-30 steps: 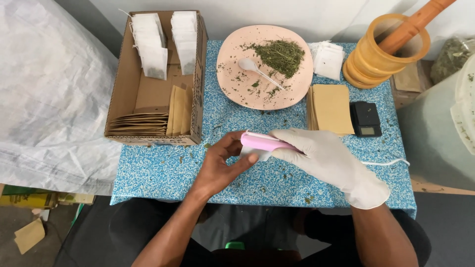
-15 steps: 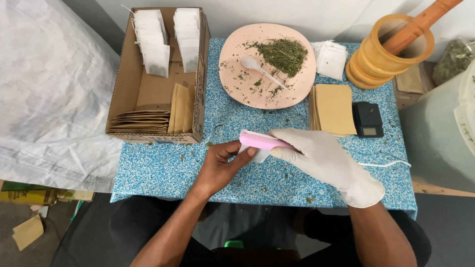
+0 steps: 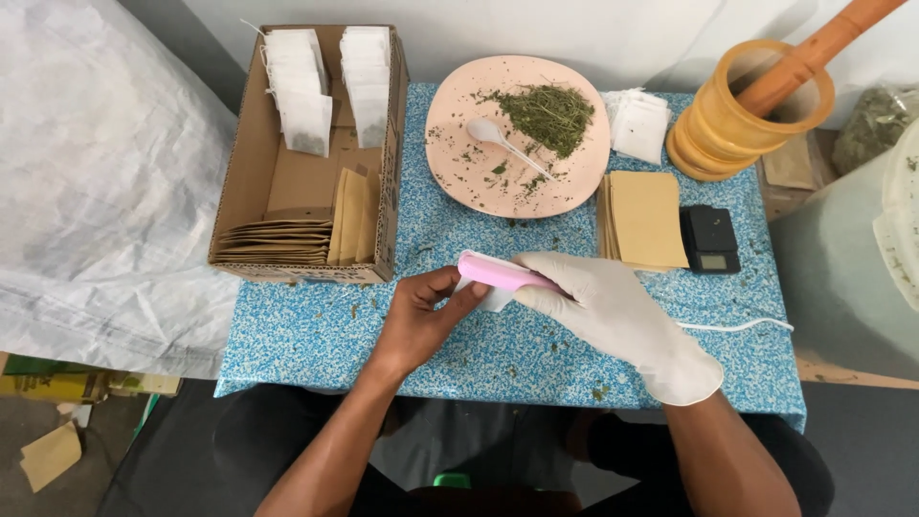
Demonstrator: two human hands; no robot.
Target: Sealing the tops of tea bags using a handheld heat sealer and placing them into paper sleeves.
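Observation:
My right hand (image 3: pixel 613 311), in a white glove, grips a slim pink sealer tool (image 3: pixel 498 272) with a white cord (image 3: pixel 737 327) trailing to the right. My bare left hand (image 3: pixel 421 316) pinches a small white sachet (image 3: pixel 493 299) that sits under the pink tool's tip. Both hands meet over the blue speckled table (image 3: pixel 316 335), just in front of the pink plate (image 3: pixel 469 177).
The pink plate holds dried green herbs (image 3: pixel 550 113) and a white spoon (image 3: pixel 503 142). A cardboard box (image 3: pixel 244 182) at the left holds white sachets and brown envelopes. More brown envelopes (image 3: pixel 646 218), a small black scale (image 3: pixel 710 239), loose white sachets (image 3: pixel 643 124) and a wooden mortar with pestle (image 3: pixel 751 105) stand at the right.
Both hands hold nearly the same pose on the sachet and pink tool; only the camera view has shifted slightly.

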